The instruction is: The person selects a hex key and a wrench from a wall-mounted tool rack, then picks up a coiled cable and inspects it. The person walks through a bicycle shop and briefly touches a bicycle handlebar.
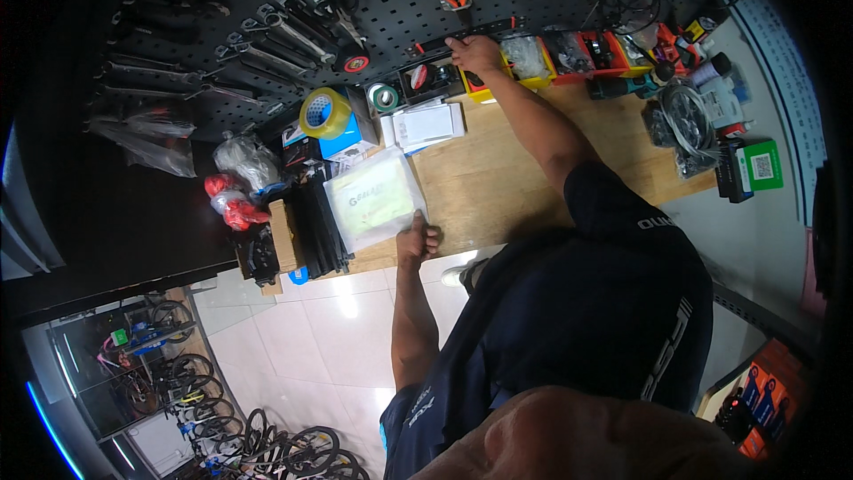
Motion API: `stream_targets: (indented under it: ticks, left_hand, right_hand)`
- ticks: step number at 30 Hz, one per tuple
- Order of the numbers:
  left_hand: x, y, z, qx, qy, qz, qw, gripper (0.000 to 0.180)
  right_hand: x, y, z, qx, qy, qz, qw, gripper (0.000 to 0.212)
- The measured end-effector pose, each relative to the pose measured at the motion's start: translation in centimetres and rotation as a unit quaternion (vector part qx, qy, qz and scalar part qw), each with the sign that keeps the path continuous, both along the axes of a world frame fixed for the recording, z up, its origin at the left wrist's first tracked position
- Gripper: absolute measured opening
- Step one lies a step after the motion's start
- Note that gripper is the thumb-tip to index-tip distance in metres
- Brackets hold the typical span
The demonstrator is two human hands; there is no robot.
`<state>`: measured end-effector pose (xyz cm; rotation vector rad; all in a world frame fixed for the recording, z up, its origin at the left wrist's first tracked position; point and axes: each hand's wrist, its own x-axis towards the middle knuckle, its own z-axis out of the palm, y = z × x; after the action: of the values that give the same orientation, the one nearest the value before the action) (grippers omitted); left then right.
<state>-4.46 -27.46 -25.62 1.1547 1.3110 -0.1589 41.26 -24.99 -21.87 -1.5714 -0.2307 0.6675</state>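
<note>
Centre: left hand (418, 240) is touching white packet (375, 199), fingers curling, clamping unclear. Top centre: right hand (478, 55) is sitting by yellow bin (537, 84); can't tell finger gap.

At twelve o'clock, the black perforated pegboard (395, 13) is patterned with rows of darker slots. At nine, the flat, translucent plastic bag (375, 201) is milky white around pale yellow-green. At one, the open plastic bin (537, 84) is yellow. At four, the black fabric shirt (586, 311) bears white lettering.
</note>
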Motion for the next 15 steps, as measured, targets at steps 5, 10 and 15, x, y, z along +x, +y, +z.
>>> stream_targets:
  ticks: [5,10,15]
  left_hand:
    - [0.0,0.0,0.0,-0.003,-0.002,-0.003,1.0,0.066]
    - [0.1,0.0,0.4,-0.018,-0.014,0.011,1.0,0.066]
    - [0.3,-0.1,0.4,-0.005,-0.002,0.01,1.0,0.067]
  right_hand:
    - [0.3,-0.2,-0.2,-0.011,-0.023,0.009,1.0,0.039]
    - [0.8,0.2,-1.6,-0.022,-0.071,-0.001,0.997,0.039]
    - [1.5,0.9,-3.3,-0.048,-0.124,0.0,0.991,0.038]
